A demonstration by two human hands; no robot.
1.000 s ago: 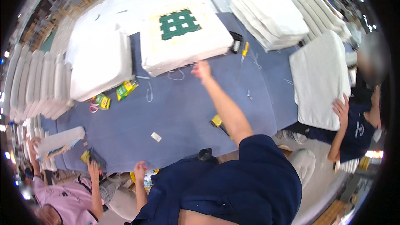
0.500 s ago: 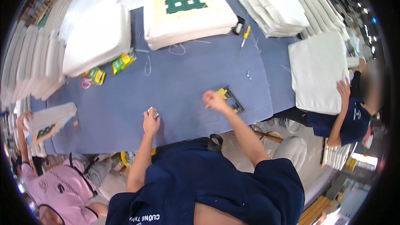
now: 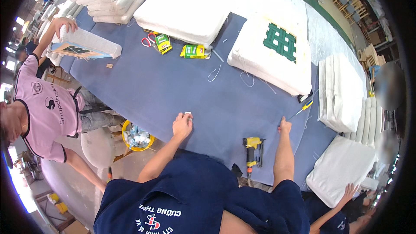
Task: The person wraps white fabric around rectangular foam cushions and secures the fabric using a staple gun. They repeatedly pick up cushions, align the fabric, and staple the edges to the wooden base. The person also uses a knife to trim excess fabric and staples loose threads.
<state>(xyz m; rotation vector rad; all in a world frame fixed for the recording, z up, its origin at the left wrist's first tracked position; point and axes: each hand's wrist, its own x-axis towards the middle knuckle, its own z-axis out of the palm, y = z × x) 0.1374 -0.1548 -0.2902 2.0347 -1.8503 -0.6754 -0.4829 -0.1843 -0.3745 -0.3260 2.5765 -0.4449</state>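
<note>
My left hand (image 3: 183, 125) is closed around a small whitish piece (image 3: 188, 113) near the table's front edge; most of the piece is hidden by the fingers. My right hand (image 3: 284, 126) reaches forward to the tabletop with its fingers drawn together. Whatever is between those fingertips is too small to make out. Just beyond them lies a screwdriver (image 3: 307, 105) with a yellow handle, its thin shaft pointing toward my hand. A yellow and black pneumatic stapler (image 3: 253, 151) lies between my forearms, touched by neither hand.
White cushions (image 3: 182, 13) and a webbed seat pad (image 3: 247, 54) line the far side of the blue table (image 3: 195, 91). Green-yellow packets (image 3: 195, 52), scissors (image 3: 148, 40) and loose cords lie before them. Co-workers on both sides hold cushions. A yellow bucket (image 3: 151, 143) stands below left.
The view has swung round, showing more of the left side. My right hand has left the stapler's side and moved out toward the screwdriver tip. My left hand still holds the whitish piece.
</note>
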